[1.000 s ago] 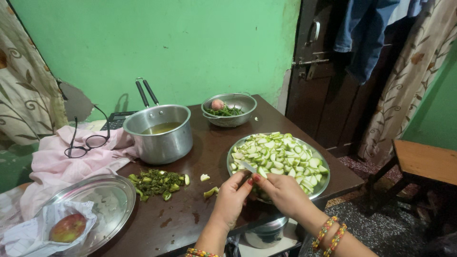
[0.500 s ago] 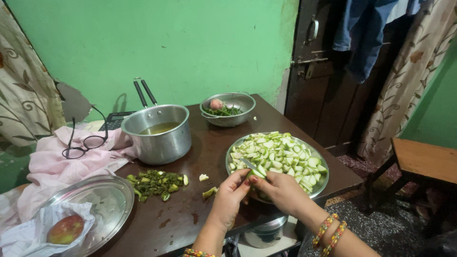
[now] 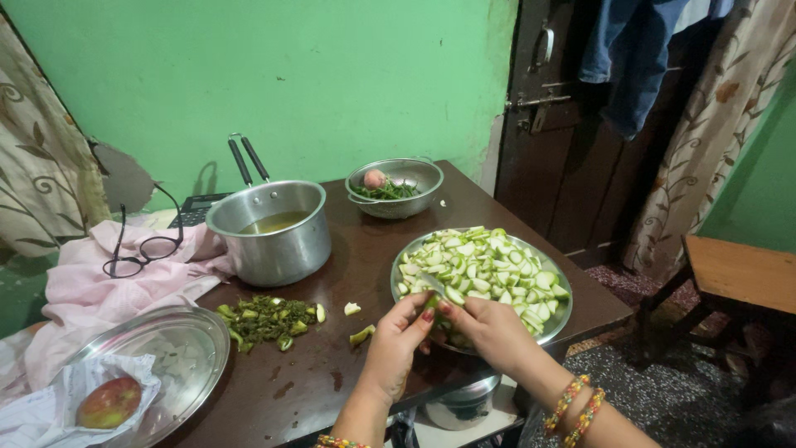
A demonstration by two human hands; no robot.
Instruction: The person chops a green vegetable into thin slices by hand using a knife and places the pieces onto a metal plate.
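Note:
My left hand (image 3: 396,342) and my right hand (image 3: 491,329) meet over the near rim of a steel plate (image 3: 557,319) heaped with pale green vegetable slices (image 3: 485,270). A small knife (image 3: 432,284) sticks out up and to the left from between my fingers, and its handle seems to be in my right hand. My left fingers pinch a small green vegetable piece (image 3: 430,304) against the blade. Both wrists wear beaded bangles.
On the dark wooden table (image 3: 365,249) stand a steel saucepan (image 3: 269,232) holding liquid, a steel bowl (image 3: 395,187) of greens, a pile of green peelings (image 3: 265,319), and a steel plate (image 3: 178,353) with an apple (image 3: 108,402) on paper. Eyeglasses (image 3: 141,245) lie on pink cloth. A wooden stool (image 3: 738,274) stands to the right.
My hands stay together at the plate's rim with only small cutting motions. The view has drifted slightly, shifting the table contents a little left and up.

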